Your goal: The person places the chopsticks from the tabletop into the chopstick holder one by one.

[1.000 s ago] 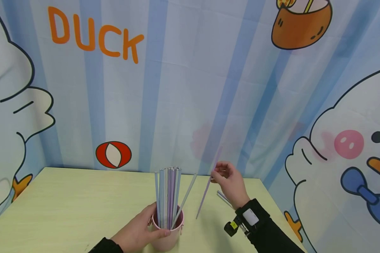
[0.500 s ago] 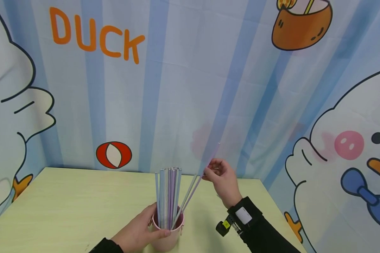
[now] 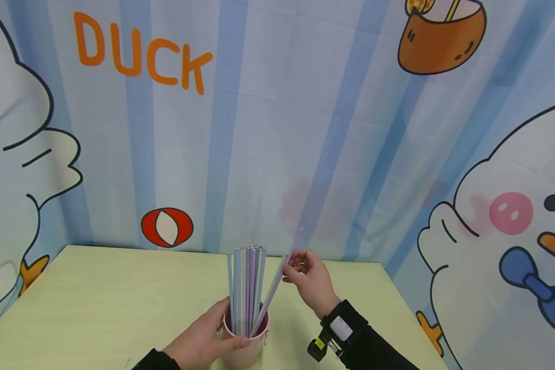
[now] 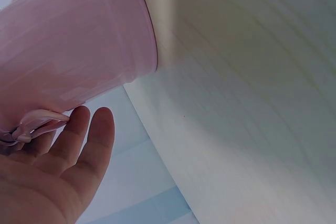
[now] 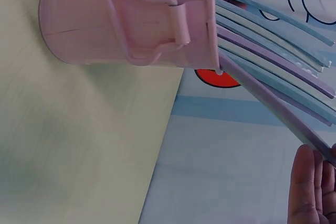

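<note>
A pink metal bucket [image 3: 242, 357] stands on the table with a bundle of blue, white and purple straws [image 3: 247, 288] upright in it. My left hand [image 3: 203, 334] grips the bucket from its left side, thumb across the front near the rim. In the left wrist view, its fingers lie by the bucket's handle [image 4: 44, 121]. My right hand [image 3: 312, 285] pinches a purple straw [image 5: 262, 98] high up. That straw leans right, its lower end inside the bucket at the rim, overlapping a pale leaning straw in the head view.
The light wooden table [image 3: 134, 298] ends at a striped blue curtain [image 3: 268, 154] printed with ducks. A small camera [image 3: 317, 349] is strapped under my right wrist. Another wire handle [image 5: 147, 24] hangs on the bucket's right side.
My right hand has moved left toward the bucket, then lower, bringing the purple straw's bottom end from over the table into the bucket. The left hand and bucket have stayed put.
</note>
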Demonstrator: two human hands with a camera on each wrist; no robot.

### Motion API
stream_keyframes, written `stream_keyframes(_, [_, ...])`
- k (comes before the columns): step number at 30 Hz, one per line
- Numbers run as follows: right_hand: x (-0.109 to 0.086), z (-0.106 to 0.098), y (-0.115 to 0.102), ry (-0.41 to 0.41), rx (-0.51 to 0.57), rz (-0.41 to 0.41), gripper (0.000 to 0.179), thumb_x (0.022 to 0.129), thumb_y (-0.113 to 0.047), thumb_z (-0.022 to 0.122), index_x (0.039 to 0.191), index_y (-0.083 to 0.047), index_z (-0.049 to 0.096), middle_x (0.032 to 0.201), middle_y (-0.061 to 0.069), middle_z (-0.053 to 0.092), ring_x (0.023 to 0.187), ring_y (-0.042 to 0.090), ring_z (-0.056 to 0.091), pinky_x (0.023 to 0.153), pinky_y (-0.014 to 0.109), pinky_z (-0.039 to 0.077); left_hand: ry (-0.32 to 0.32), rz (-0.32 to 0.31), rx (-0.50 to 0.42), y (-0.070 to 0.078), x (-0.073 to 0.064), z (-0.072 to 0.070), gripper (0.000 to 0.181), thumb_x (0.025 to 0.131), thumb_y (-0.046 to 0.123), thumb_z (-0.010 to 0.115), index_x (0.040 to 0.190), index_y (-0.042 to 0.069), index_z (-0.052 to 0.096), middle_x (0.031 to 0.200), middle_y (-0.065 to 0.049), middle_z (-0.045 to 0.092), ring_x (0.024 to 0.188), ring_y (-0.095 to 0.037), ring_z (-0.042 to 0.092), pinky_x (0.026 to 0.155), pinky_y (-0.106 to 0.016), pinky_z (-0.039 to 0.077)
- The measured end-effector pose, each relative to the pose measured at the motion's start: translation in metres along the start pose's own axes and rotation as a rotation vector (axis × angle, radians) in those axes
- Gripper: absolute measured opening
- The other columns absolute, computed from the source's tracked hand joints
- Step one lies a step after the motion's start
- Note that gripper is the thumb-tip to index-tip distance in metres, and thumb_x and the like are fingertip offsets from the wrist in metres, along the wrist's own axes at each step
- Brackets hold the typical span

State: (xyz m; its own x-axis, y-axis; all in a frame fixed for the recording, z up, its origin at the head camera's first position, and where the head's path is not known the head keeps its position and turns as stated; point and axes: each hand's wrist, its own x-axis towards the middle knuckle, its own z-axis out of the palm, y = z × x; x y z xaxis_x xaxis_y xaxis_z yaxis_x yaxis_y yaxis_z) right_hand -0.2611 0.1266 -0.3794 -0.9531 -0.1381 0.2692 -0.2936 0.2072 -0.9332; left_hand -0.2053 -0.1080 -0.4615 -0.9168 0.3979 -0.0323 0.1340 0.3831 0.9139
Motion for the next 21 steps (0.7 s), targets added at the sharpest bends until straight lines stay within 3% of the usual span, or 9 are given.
stream_keyframes(6, [-0.014, 0.008, -0.016, -0.059, -0.028, 0.021, 0.025, 0.091, 0.002, 0.064, 0.112, 0.009, 0.053, 0.097, 0.016, 0.059, 0.087, 0.027, 0.063, 0.080, 0.044, 0.060, -0.003, 0.004, -0.002, 0.001, -0.001, -0.001, 0.097, 0.081, 0.053, 0.072, 0.157, 0.021, 0.020, 0.157, -0.008, 0.031, 0.138, -0.038, 0.033, 0.105, -0.070, 0.028])
stream_keyframes(9, [-0.012, 0.012, -0.003, -0.081, -0.054, -0.004, 0.025, 0.090, 0.000, 0.066, 0.111, 0.009, 0.055, 0.095, 0.015, 0.060, 0.084, 0.023, 0.063, 0.075, 0.036, 0.062, 0.000, -0.002, -0.002, 0.001, -0.001, 0.000, 0.098, 0.080, 0.053, 0.072, 0.156, 0.020, 0.020, 0.156, -0.009, 0.032, 0.138, -0.038, 0.033, 0.105, -0.070, 0.029])
stream_keyframes(13, [-0.013, 0.018, 0.002, -0.113, -0.099, -0.037, 0.024, 0.090, 0.001, 0.066, 0.110, 0.009, 0.057, 0.093, 0.015, 0.061, 0.083, 0.026, 0.063, 0.071, 0.041, 0.062, 0.002, -0.009, -0.013, 0.001, 0.000, 0.000, 0.098, 0.080, 0.053, 0.072, 0.156, 0.021, 0.020, 0.156, -0.009, 0.032, 0.137, -0.039, 0.034, 0.104, -0.071, 0.028])
stream_keyframes(16, [-0.020, 0.021, -0.006, -0.150, -0.153, -0.051, 0.022, 0.090, 0.002, 0.065, 0.109, 0.009, 0.058, 0.093, 0.017, 0.062, 0.083, 0.030, 0.062, 0.071, 0.046, 0.061, 0.001, -0.012, -0.020, 0.001, 0.000, 0.000, 0.098, 0.080, 0.053, 0.072, 0.157, 0.021, 0.020, 0.156, -0.009, 0.032, 0.137, -0.039, 0.035, 0.104, -0.070, 0.029])
stream_keyframes(21, [-0.016, 0.024, 0.014, -0.179, -0.215, -0.075, 0.022, 0.090, -0.003, 0.067, 0.109, 0.003, 0.061, 0.094, 0.013, 0.063, 0.082, 0.024, 0.063, 0.066, 0.031, 0.061, -0.004, -0.002, -0.025, 0.001, -0.001, 0.000, 0.097, 0.081, 0.053, 0.071, 0.157, 0.021, 0.019, 0.156, -0.010, 0.032, 0.136, -0.039, 0.036, 0.104, -0.069, 0.030])
